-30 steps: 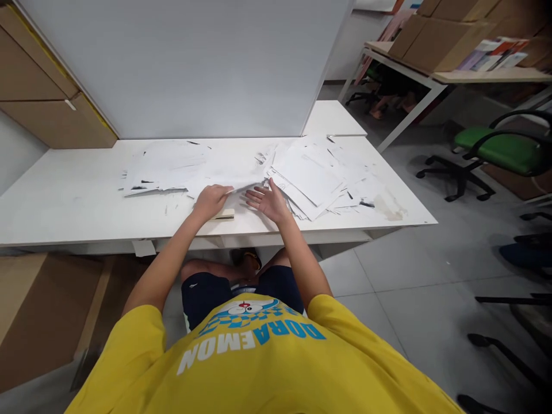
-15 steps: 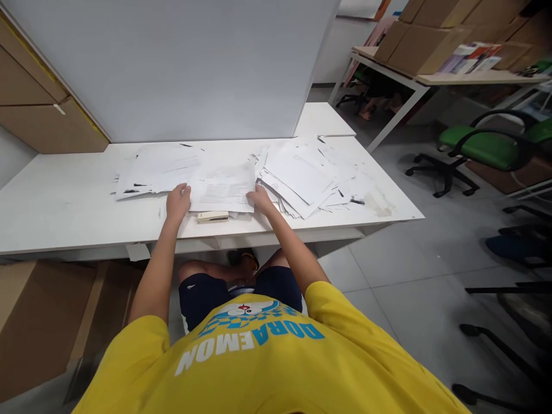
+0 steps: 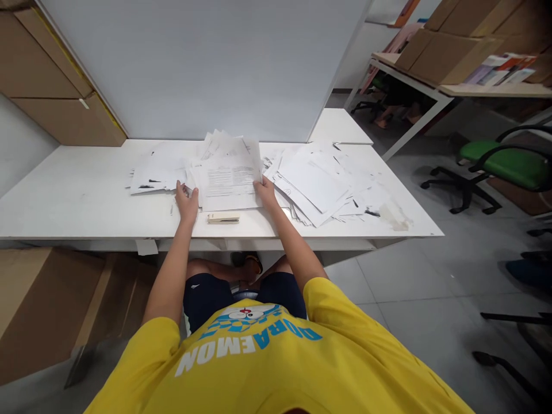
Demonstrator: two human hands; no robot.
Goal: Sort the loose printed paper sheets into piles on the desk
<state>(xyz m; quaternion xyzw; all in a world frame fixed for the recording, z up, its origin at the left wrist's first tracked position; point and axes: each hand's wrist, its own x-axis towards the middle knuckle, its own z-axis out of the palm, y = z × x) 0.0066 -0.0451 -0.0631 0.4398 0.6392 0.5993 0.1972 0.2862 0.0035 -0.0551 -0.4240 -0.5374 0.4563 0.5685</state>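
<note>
Printed sheets [image 3: 228,179] now raised, unevenly fanned, right fingers [image 3: 258,184] pinching them, left fingers [image 3: 178,188] spread

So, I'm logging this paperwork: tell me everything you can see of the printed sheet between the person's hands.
The printed sheet looks like white paper, with blocks of dark text too small to read and a blank strip along its near edge. Other papers stick out past its far edge. The right hand grips its right edge; the left hand is by its left edge, contact unclear. It is over the white table, beyond the cream stapler.
</note>
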